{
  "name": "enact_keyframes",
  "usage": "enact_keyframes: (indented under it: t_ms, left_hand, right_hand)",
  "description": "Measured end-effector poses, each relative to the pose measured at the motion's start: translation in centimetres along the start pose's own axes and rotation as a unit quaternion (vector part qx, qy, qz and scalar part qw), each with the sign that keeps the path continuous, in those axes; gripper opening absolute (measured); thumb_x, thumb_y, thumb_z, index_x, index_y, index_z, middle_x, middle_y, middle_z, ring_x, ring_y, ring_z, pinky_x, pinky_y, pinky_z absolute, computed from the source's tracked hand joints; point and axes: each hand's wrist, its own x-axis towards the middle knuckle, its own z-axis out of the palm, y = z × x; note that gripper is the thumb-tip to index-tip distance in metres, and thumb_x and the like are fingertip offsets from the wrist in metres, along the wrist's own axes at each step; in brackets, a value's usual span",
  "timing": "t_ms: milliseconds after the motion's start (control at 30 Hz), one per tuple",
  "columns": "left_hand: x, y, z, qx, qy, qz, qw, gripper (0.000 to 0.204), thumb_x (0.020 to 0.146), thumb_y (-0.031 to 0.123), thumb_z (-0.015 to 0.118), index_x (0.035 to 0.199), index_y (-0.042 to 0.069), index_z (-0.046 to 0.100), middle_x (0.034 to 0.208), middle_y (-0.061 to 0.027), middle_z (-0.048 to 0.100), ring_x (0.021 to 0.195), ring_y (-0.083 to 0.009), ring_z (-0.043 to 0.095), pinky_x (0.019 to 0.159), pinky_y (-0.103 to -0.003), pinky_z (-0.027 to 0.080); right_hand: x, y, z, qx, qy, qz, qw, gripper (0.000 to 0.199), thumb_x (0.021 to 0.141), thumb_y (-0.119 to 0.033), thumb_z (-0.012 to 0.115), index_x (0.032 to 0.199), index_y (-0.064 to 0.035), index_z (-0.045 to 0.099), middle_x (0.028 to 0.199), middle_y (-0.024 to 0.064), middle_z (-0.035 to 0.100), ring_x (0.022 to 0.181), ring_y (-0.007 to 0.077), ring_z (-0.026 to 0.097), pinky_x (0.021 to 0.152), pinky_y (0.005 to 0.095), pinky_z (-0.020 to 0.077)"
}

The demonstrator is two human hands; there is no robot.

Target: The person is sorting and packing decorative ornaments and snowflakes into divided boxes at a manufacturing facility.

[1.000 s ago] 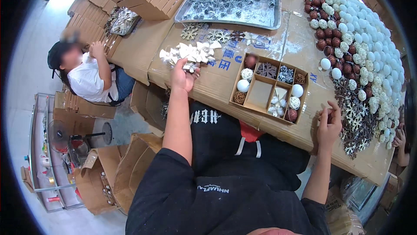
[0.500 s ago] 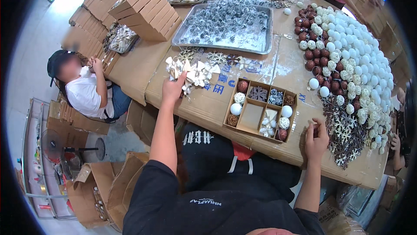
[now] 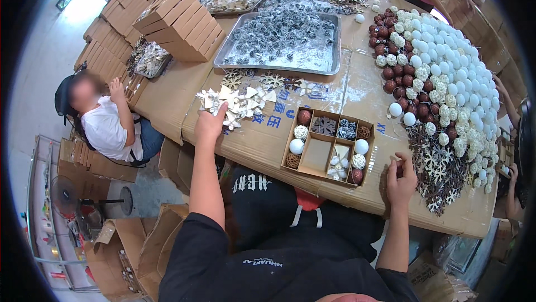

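Note:
My left hand point(image 3: 210, 125) is at the near edge of a pile of white flower-shaped ornaments point(image 3: 245, 106). Its thumb presses on one of them, and the other fingers are hidden among the pieces. On the table's right side rests my right hand point(image 3: 401, 183), empty, its fingers loosely bent and apart. Between my hands lies a divided cardboard box point(image 3: 314, 175). Its compartments hold brown and white balls, twig balls, a dark snowflake point(image 3: 324, 126), a frosted pine cone point(image 3: 347, 129) and a white flower ornament point(image 3: 339, 163). The large middle-left compartment shows its bare bottom.
Behind the pile stands a metal tray point(image 3: 268, 68) of frosted pine cones. Brown and white balls point(image 3: 446, 67) heap up at right, with snowflakes point(image 3: 438, 162) nearer me. Stacked cardboard boxes point(image 3: 181, 23) rise at left. A person point(image 3: 106, 129) sits left; others work at the far right.
My left hand and the white flower ornaments by it have shifted left and toward me. The fingers of my right hand have curled a little more. The seated person's hand has moved.

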Motion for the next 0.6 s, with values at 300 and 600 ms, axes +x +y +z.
enact_keyframes:
  t_ms: [300, 600]
  left_hand:
    - [-3.9, 0.1, -0.2, 0.061, 0.156, 0.044, 0.985, 0.085, 0.087, 0.043, 0.071, 0.145, -0.006, 0.033, 0.136, -0.0411, 0.044, 0.123, -0.0507, 0.052, 0.104, -0.053, 0.046]
    - [-16.7, 8.4, 0.6, -0.105, -0.276, 0.268, 0.917, 0.047, 0.091, 0.019, 0.065, 0.13, -0.005, 0.054, 0.097, -0.0226, 0.07, 0.086, -0.0352, 0.068, 0.08, -0.04, 0.053]
  right_hand:
    - [0.0, -0.1, -0.4, -0.059, 0.01, -0.045, 0.997, 0.02, 0.093, -0.01, 0.067, 0.112, -0.0038, 0.067, 0.075, 0.009, 0.066, 0.062, 0.0169, 0.063, 0.06, 0.0312, 0.0498]
    - [0.1, -0.4, 0.0, -0.012, -0.006, 0.011, 1.0, 0.018, 0.092, -0.01, 0.068, 0.109, -0.0046, 0.069, 0.074, 0.0076, 0.066, 0.06, 0.015, 0.062, 0.058, 0.029, 0.0492]
